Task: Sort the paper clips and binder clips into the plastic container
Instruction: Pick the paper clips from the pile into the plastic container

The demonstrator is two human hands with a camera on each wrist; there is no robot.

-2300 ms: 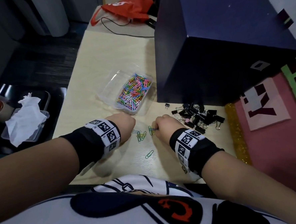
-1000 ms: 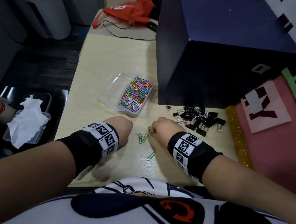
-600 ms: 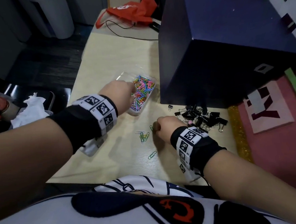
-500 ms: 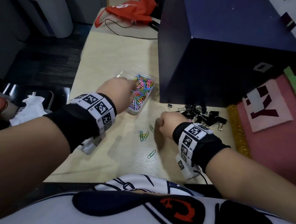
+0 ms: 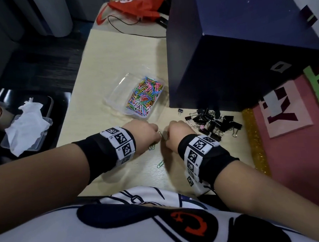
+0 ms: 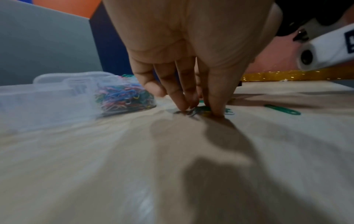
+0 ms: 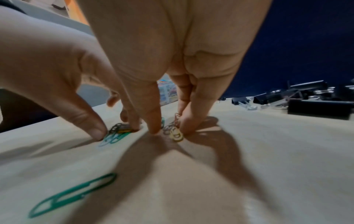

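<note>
- Paper clips (image 5: 144,99) — the coloured mass fills the right compartment of the clear plastic container (image 5: 116,92), which sits on the pale table (image 5: 113,54) just left of the dark blue box (image 5: 243,46). Its left compartment looks bare.
- A few loose clips lie on the table nearer me than the container, between my two hands. One green clip (image 7: 72,195) lies apart from them, closer to my body.
- My left hand (image 5: 142,135) is down on the table, fingertips (image 6: 216,109) pressed around a small cluster of green and dark clips (image 6: 201,109). Thumb and fingers are curled in, pinching at the cluster.
- My right hand (image 5: 176,134) is beside it, nearly touching. Thumb and fingers (image 7: 153,121) are bent down, pinching a small bunch of pale and dark clips (image 7: 175,133) against the table.
- Binder clips (image 5: 214,122) — a black heap on the table to the right of my right hand, in front of the blue box. One small one (image 5: 180,111) sits apart, left of the heap.
- Off the table's left edge: a clear tub holding crumpled white tissue (image 5: 27,127).
- Far end of the table: an orange bag (image 5: 134,4) with a black cable.
</note>
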